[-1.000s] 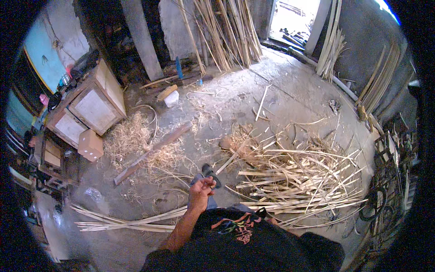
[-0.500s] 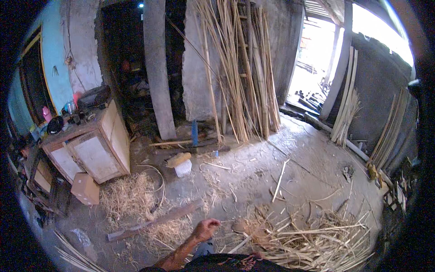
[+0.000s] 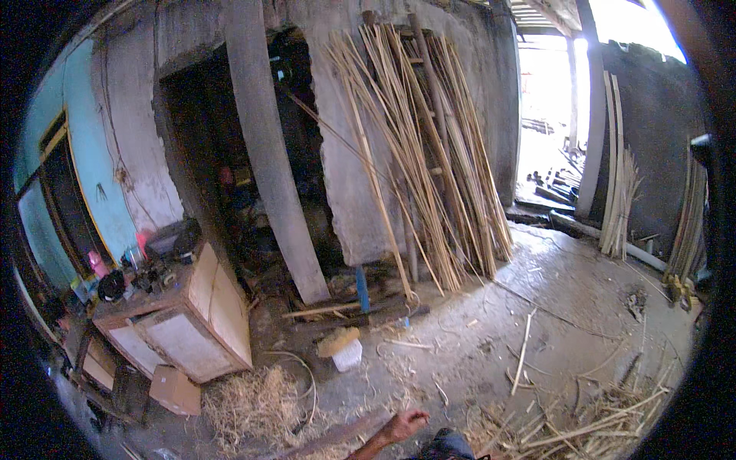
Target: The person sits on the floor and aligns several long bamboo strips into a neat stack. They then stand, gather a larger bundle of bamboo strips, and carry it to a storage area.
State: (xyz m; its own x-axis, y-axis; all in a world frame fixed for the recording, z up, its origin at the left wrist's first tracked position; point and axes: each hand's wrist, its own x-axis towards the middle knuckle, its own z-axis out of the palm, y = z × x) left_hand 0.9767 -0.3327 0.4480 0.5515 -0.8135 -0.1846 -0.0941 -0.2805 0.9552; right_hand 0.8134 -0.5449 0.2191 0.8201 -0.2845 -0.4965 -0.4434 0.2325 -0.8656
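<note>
Left hand [image 3: 405,424]: at the lower edge of the view, forearm coming up from below, fingers curled loosely; whether it pinches anything cannot be told. It hovers over the floor [image 3: 491,337], nearest a flat plank [image 3: 330,437] lying just to its left, apart from it as far as can be seen.

Right hand: not in view.

Plank: long, narrow, brownish, lying aslant on the floor near the lower edge, partly among straw.

Straw heap [image 3: 253,402]: pale, loose, tangled, left of the plank, at the foot of the cabinet.

Split cane strips [image 3: 598,425]: pale yellow, thin, scattered in a crossed pile at the lower right of the floor, near the hand on its right.

Cane bundle [image 3: 429,169]: long pale strips leaning upright against the grey wall, well apart from the hand.

Cabinet [image 3: 192,322]: low, wooden, pale panels, at the left edge of the floor, small items cluttered on top.

Cardboard box [image 3: 175,389]: brown, on the floor just in front of the cabinet.

White tub [image 3: 349,354]: small, with a tan piece resting on it, mid-floor between the cabinet and the cane bundle.

Pillar [image 3: 268,153]: grey concrete, leaning, behind the tub.
</note>
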